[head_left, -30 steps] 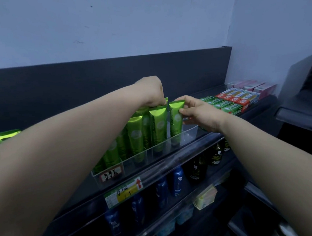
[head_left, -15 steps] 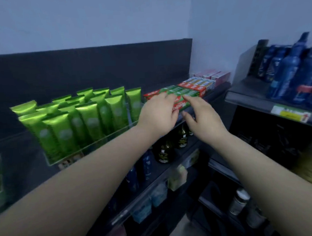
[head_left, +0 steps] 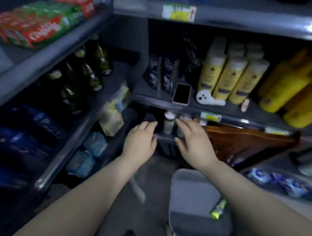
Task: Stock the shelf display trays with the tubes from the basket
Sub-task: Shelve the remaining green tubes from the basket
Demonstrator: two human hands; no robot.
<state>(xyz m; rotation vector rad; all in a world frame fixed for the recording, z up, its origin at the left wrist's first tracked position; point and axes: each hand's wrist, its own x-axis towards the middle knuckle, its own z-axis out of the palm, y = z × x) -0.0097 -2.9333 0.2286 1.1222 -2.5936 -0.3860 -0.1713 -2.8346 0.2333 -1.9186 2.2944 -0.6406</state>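
One phone, yellow bottles (basket below)

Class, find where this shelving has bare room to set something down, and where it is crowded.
Bare: the shelf front between the phone and the dark packets; the basket floor around the lone tube. Crowded: the yellow bottles stand packed together, as do the green bottles.
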